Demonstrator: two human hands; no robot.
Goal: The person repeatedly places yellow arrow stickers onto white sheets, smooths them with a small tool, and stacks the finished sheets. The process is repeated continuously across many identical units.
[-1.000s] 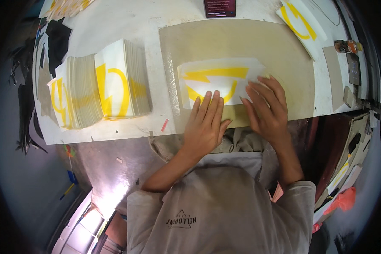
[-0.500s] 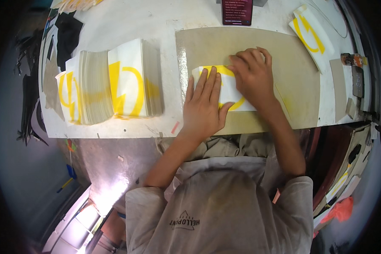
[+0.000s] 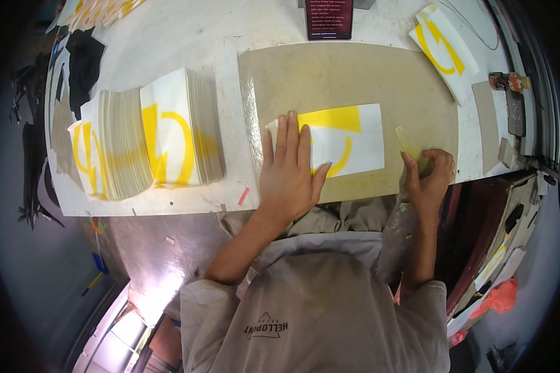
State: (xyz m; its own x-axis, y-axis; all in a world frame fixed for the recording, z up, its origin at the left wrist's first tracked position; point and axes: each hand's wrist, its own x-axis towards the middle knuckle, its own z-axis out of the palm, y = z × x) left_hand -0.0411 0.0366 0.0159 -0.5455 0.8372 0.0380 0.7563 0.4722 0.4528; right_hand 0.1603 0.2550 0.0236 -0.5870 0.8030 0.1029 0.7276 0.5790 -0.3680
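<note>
A folded white paper piece with yellow print (image 3: 362, 149) lies on the grey-beige board in front of me. My left hand (image 3: 287, 174) rests flat on its left part, fingers stretched out and slightly spread. Right of the paper, my right hand (image 3: 430, 180) is low over the board, thumb and curled fingers apart. The thumb tip meets the lower end of a thin, flat, pale yellow strip (image 3: 399, 138); no grip on it shows.
Two thick stacks of printed white-and-yellow paper pieces (image 3: 168, 133) stand at left. A phone (image 3: 330, 22) is propped at the far side. Another printed piece (image 3: 440, 46) lies far right, near a small dark digital device (image 3: 515, 113). A pink strip (image 3: 244, 196) lies near the table edge.
My right hand has left the paper and moved right and nearer, to the thin strip. The paper's right part is now uncovered. My left hand stays on the paper. The whole view has shifted slightly.
</note>
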